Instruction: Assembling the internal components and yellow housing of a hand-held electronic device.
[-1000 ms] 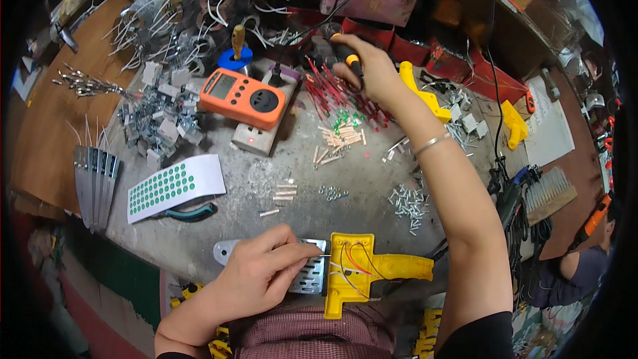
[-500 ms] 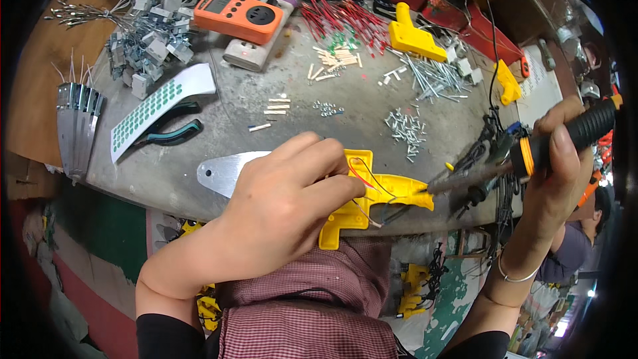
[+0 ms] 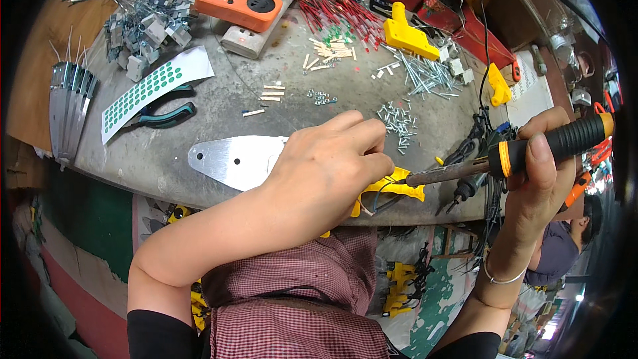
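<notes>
Yellow moulded plastic part [image 3: 392, 185] lies at the near edge of the grey bench [image 3: 199, 173], beside a flat pointed sheet-metal plate [image 3: 232, 159]. We note the left hand [image 3: 325, 166] resting on both, its fingers [image 3: 372, 134] curled and pressing the yellow part down. The right hand [image 3: 541, 166] has its fingers closed around the black-and-orange handle of a soldering iron [image 3: 505, 159], whose metal tip meets the yellow part just beside the left fingertips. Further back we record an orange meter [image 3: 242, 1], teal-handled pliers [image 3: 163, 116], a green-dotted sticker sheet [image 3: 153, 86] and scattered silver screws [image 3: 399, 119].
</notes>
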`<action>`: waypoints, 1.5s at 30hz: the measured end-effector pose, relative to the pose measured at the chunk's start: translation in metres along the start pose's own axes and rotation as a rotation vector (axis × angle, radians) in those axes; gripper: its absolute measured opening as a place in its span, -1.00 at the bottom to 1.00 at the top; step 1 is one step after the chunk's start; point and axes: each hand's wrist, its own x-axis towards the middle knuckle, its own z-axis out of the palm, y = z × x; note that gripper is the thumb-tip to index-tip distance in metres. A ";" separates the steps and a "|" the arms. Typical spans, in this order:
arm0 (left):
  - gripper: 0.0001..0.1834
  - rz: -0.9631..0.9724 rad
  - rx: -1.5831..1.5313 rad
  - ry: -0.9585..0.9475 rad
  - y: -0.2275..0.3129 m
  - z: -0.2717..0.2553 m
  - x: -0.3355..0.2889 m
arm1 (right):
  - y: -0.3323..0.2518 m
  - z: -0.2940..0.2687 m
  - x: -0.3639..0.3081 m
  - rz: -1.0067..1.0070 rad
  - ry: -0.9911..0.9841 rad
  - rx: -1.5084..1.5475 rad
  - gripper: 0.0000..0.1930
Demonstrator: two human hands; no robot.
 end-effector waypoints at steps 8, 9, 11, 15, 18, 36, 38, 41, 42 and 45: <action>-0.65 -0.016 0.031 -0.026 -0.001 0.005 0.002 | 0.001 -0.001 0.002 0.016 0.019 -0.041 -0.62; -0.65 -0.014 0.028 -0.020 -0.001 0.005 0.002 | 0.001 -0.001 0.002 0.011 0.018 -0.046 -0.62; -0.67 -0.006 0.008 -0.027 -0.002 0.006 0.001 | 0.001 -0.002 0.001 0.011 0.008 -0.037 -0.61; -0.69 -0.003 0.010 -0.026 -0.002 0.007 0.000 | 0.005 -0.004 0.001 -0.030 0.014 -0.056 -0.62; -0.70 -0.005 0.027 -0.036 -0.002 0.007 0.001 | -0.001 -0.005 0.000 0.030 -0.035 -0.013 -0.62; -0.65 -0.028 -0.033 -0.027 0.003 -0.004 -0.002 | 0.006 -0.005 0.001 -0.018 0.045 -0.012 -0.59; -0.69 -0.034 -0.095 0.030 0.002 0.002 0.000 | 0.009 -0.006 0.001 -0.022 0.038 -0.019 -0.61; -0.72 -0.036 -0.095 0.043 0.000 0.004 0.001 | 0.010 -0.005 0.000 -0.023 0.038 -0.024 -0.62; -0.72 -0.037 -0.095 0.043 0.000 0.005 0.001 | 0.009 -0.005 0.000 -0.020 0.044 -0.022 -0.61; -0.72 -0.010 -0.106 0.060 -0.001 0.006 0.001 | 0.009 -0.005 0.000 -0.028 0.015 -0.005 -0.61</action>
